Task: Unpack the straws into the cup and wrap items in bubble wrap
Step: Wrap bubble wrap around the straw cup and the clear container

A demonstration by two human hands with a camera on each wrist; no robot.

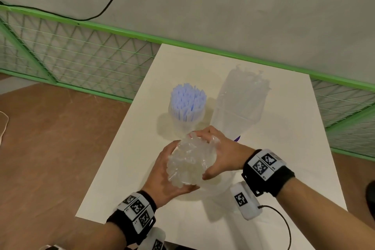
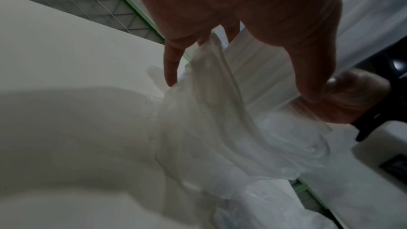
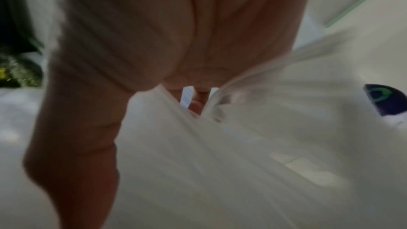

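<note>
Over the near part of the white table (image 1: pixel 125 148), both my hands hold a crumpled bundle of clear bubble wrap (image 1: pixel 188 172). My left hand (image 1: pixel 183 166) cradles it from the left and below, fingers curled under. My right hand (image 1: pixel 200 155) grips it from the top and right. What is inside the bundle is hidden. Just beyond stands the clear cup (image 1: pixel 187 122) packed with blue and white straws (image 1: pixel 187 99). In the left wrist view the bubble wrap (image 2: pixel 209 119) hangs below my fingers (image 2: pixel 170 69). The right wrist view is blurred, with wrap (image 3: pixel 242 154) under my palm.
An empty clear plastic bag (image 1: pixel 241 99) with a purple label (image 1: pixel 237 138) lies right of the cup. More clear wrap (image 1: pixel 221 186) lies on the table under my right wrist. A green mesh fence (image 1: pixel 81 55) runs behind the table; brown floor is to the left.
</note>
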